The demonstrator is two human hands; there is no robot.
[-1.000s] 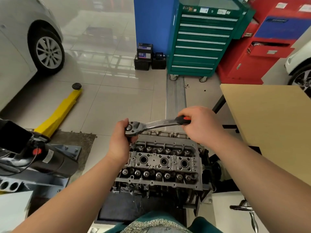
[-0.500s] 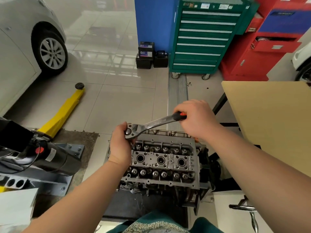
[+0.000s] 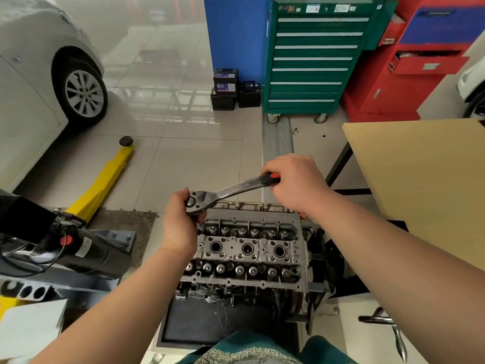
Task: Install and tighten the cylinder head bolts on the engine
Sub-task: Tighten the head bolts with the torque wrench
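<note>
While a white car (image 3: pixel 39 82) is parked at ten o'clock and a yellow lift arm (image 3: pixel 102 185) lies on the tiles at nine o'clock, the ratchet wrench (image 3: pixel 228 191) is held over the far left corner of the cylinder head (image 3: pixel 249 248). Its round head is gripped by the left hand (image 3: pixel 178 224), fingers curled around it; the bolt beneath is hidden. The cylinder head sits on the engine at six o'clock. The wrench's black and red handle is wrapped by the curled fingers of the right hand (image 3: pixel 296 185) at one o'clock. A green tool cabinet (image 3: pixel 312 56) stands at twelve o'clock, a wooden table (image 3: pixel 425 174) at three o'clock.
</note>
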